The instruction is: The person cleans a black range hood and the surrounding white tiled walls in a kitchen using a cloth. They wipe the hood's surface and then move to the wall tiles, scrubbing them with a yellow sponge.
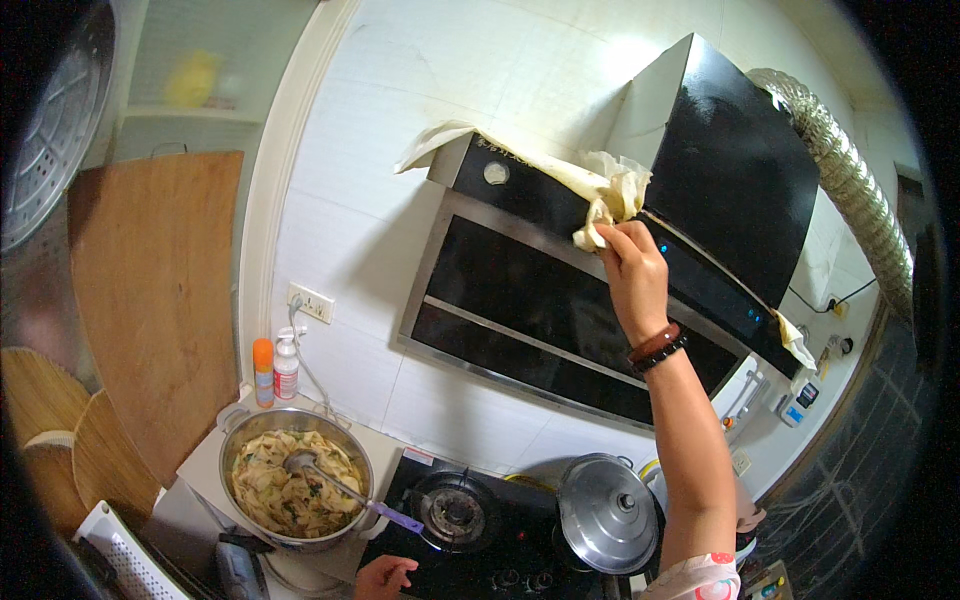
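My right hand (634,270) is raised to the front of a black range hood (517,262) and pinches a crumpled, yellowed sheet (592,232), paper or thin cloth. The sheet's strip runs left along the hood's top edge and hangs past the corner; its bunched part stands just above my fingers. Blue indicator lights glow on the hood panel, right of my hand. Low in the view, my left hand (386,576) is over the front left of the black gas stove (480,559), fingers loosely bent, with nothing visible in it. The frame's bottom edge cuts it off.
A steel pot (360,454) of food holds a ladle (337,482), its purple handle reaching over the stove. A lidded pot (607,517) stands at the right burner. Bottles (286,367), a plugged socket (311,304) and a wooden board (157,300) are left; a foil duct (847,165) is right.
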Tool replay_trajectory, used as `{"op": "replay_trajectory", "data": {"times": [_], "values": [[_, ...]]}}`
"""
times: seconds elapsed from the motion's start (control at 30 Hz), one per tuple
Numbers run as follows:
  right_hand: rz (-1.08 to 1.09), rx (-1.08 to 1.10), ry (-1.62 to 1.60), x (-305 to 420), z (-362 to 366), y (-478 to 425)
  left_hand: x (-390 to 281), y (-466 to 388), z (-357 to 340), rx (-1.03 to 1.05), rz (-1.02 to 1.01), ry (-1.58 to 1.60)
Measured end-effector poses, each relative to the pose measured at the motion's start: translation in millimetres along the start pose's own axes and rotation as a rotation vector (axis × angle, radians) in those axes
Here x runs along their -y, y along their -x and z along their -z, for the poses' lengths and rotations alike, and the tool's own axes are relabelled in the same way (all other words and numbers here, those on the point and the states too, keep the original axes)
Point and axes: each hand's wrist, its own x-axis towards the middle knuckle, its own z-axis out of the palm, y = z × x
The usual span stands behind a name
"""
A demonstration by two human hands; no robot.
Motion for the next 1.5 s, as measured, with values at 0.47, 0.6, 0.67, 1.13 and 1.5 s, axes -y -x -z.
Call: {"op": "replay_trajectory", "data": {"times": [0.47, 0.6, 0.67, 1.13, 1.5], "values": [[0.104, -0.056, 0.13, 46.3, -65.7, -38.8, 32.4, 27.3, 24.5, -0.115, 0.31, 0.004], [0.098, -0.115, 0.117, 67.8, -86.5, -54.2, 9.2, 23.5, 27.1, -0.084, 0.245, -0.02], [0.098, -0.083, 0.015, 67.8, -92.3, -53.8, 5.7, 23.3, 22.9, -0.06, 0.17, 0.196], [-0.039, -0.215, -0.115, -8.2, 24.7, -2.5, -11.3, 17.1, 4.6, 0.056, 0.251, -0.183], [-0.464, -0.406, 0.06, -131.6, 132.8, 104.5, 9.2, 4.9, -25.3, 0.199, 0.338, -0.057]]}}
